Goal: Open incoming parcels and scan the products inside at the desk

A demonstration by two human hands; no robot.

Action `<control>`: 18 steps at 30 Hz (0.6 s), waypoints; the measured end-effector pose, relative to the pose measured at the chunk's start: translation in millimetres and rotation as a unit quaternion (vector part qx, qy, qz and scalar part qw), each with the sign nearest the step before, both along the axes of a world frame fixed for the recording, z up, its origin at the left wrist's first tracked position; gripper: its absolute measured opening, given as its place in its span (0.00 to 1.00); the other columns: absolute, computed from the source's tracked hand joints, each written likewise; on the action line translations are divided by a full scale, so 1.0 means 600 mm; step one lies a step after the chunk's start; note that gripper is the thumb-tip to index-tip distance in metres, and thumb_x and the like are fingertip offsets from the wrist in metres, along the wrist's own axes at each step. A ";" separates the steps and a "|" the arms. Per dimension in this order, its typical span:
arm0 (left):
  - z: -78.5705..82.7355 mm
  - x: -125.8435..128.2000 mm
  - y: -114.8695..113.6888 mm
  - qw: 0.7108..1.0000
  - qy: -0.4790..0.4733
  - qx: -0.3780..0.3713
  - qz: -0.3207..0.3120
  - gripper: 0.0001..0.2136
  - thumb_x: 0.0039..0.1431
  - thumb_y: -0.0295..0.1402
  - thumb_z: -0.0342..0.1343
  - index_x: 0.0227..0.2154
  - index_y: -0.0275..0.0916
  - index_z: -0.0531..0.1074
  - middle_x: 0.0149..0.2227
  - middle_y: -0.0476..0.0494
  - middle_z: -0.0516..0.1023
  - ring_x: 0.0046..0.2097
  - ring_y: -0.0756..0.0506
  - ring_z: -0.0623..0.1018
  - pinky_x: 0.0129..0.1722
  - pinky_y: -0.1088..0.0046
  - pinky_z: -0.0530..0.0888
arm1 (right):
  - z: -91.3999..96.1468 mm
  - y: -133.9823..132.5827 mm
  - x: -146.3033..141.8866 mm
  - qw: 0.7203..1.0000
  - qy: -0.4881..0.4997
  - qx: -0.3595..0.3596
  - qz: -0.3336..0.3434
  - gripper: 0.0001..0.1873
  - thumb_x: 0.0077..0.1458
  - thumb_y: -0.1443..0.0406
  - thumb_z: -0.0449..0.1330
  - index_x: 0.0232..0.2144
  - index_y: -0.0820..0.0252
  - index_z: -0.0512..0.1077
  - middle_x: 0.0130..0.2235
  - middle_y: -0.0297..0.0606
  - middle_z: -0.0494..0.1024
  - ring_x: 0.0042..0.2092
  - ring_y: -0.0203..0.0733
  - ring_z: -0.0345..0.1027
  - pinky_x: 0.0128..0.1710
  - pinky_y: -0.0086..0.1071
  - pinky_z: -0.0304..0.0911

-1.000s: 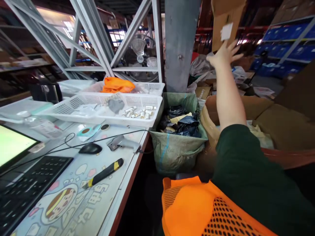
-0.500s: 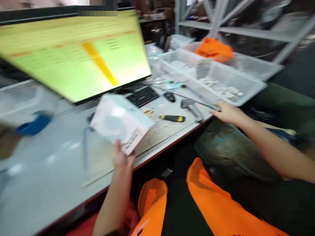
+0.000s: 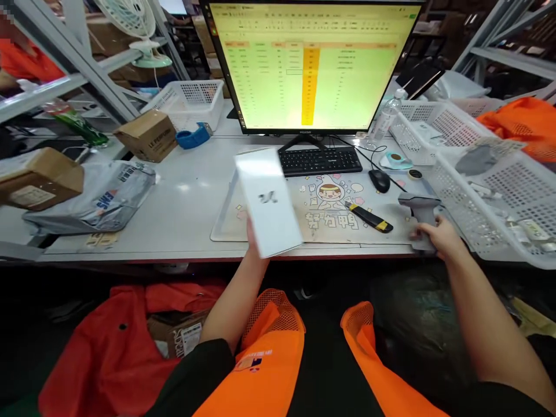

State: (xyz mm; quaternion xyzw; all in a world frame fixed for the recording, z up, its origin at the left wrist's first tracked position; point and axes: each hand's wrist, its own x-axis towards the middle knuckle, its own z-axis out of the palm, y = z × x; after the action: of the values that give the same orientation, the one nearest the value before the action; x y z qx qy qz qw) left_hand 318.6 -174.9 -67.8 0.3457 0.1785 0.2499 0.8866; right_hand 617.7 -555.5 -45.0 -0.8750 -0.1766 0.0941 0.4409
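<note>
My left hand (image 3: 253, 236) grips a white box (image 3: 270, 202) from behind and below, its fingers mostly hidden. Tilted above the front of the desk mat, the box shows a pale face with a small dark mark. At the right end of the mat, my right hand (image 3: 441, 236) is closed round the handle of a grey barcode scanner (image 3: 419, 202). A black and yellow utility knife (image 3: 370, 218) lies on the mat between the two hands. Behind them are a black keyboard (image 3: 320, 161) and a mouse (image 3: 379, 180).
A monitor (image 3: 313, 69) showing a table stands at the back. White plastic baskets (image 3: 490, 231) holding small items line the right side. To the left are a grey mailing bag (image 3: 95, 200), cardboard boxes (image 3: 147, 134) and a blue tape dispenser (image 3: 193, 136). A water bottle (image 3: 386, 116) stands near the monitor.
The view has swung left and steadied. My right hand has gone from beside the baskets to the scanner's handle. The box in my left hand has turned to a different face.
</note>
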 end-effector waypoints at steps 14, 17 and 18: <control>0.019 0.054 -0.040 0.997 -0.048 0.031 -0.045 0.36 0.53 0.69 0.52 0.51 0.45 0.76 0.49 0.34 0.77 0.58 0.32 0.75 0.63 0.43 0.71 | 0.062 0.102 -0.274 0.902 0.344 0.084 0.247 0.17 0.51 0.56 0.71 0.37 0.56 0.72 0.20 0.27 0.69 0.17 0.35 0.60 0.15 0.28 0.53; 0.012 0.026 -0.018 0.997 -0.019 0.067 -0.020 0.39 0.52 0.71 0.50 0.52 0.43 0.75 0.51 0.33 0.77 0.55 0.34 0.76 0.62 0.46 0.71 | 0.065 0.084 -0.257 0.917 0.328 0.081 0.213 0.20 0.49 0.54 0.73 0.37 0.57 0.73 0.20 0.30 0.71 0.19 0.37 0.63 0.17 0.29 0.58; 0.005 0.012 -0.006 0.996 -0.007 0.087 -0.010 0.40 0.52 0.72 0.50 0.52 0.43 0.75 0.50 0.33 0.77 0.53 0.35 0.77 0.61 0.48 0.73 | 0.064 0.074 -0.240 0.930 0.307 0.086 0.181 0.21 0.47 0.52 0.75 0.38 0.56 0.74 0.21 0.31 0.72 0.20 0.39 0.66 0.18 0.31 0.62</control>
State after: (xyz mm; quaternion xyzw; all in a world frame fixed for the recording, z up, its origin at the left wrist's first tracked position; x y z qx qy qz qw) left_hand 326.0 -178.5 -64.5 0.4212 0.1463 0.2583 0.8570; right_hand 473.6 -511.3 -6.8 -0.7148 -0.1954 0.4212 0.5229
